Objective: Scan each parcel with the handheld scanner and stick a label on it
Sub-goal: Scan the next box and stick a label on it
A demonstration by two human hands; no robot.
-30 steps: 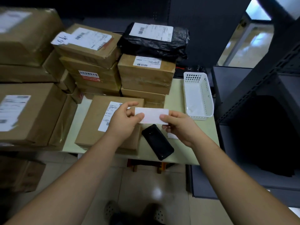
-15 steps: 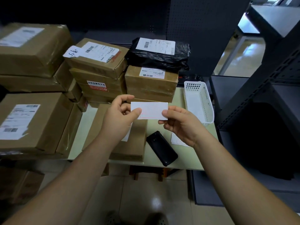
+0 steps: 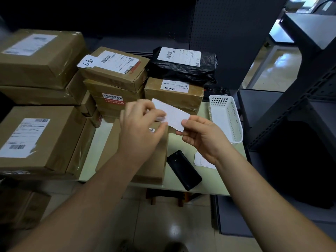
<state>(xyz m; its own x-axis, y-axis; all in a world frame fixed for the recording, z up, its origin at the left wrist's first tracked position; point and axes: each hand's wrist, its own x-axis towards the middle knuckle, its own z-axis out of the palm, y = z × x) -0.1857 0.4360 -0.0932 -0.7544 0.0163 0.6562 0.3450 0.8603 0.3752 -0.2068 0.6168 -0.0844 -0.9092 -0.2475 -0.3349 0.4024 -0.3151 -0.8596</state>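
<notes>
We pinch the white label point(image 3: 174, 116) with our left hand point(image 3: 140, 131) and right hand point(image 3: 203, 139) above the brown parcel point(image 3: 154, 167), and it could fold and stick to itself if we peel too fast.

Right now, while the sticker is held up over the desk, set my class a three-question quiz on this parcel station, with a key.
1. True or false: the handheld scanner lies on the table, held by nobody.
2. What do the left grip and right grip pinch between them? A a white label; B a pen; C a tape roll.
3. Fill in: the bag parcel on top of the back stack is ___ in colour.
Key: 1 true; 2 A; 3 black.
</notes>
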